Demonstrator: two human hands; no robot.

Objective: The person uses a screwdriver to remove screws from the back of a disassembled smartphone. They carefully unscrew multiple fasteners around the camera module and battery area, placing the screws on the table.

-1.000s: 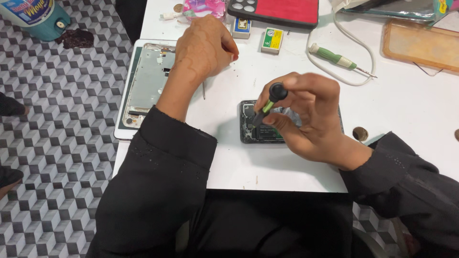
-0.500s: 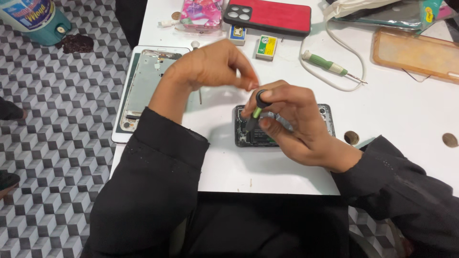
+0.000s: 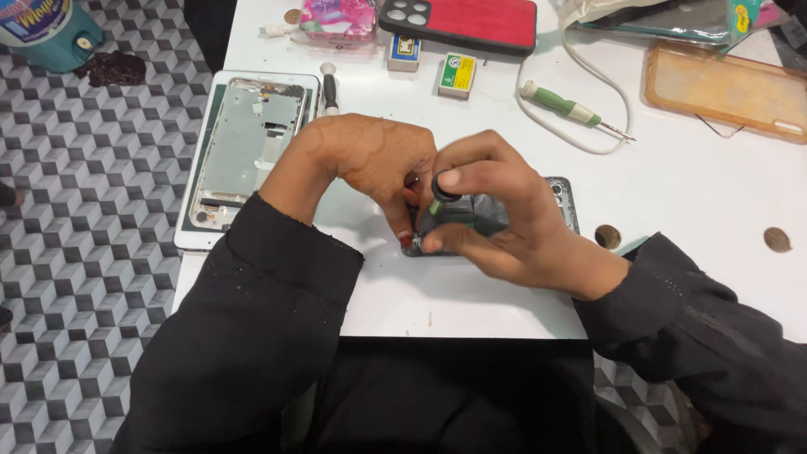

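The right hand pinches a small green screwdriver upright over the opened phone, thin and likely fragile, steadied by the left hand's narrowed grip at its left edge.

A white table fills the upper and right part of the view, its front edge running across the middle and its left edge dropping from twelve o'clock toward eight. Two round holes sit in the top at three o'clock, well apart. Light falls evenly, soft shadows only. Off to nine o'clock spreads the floor, tiled in a grey, black and white cube pattern. Up at eleven o'clock a teal tub stands on those tiles, a dark rag lying just beside it.
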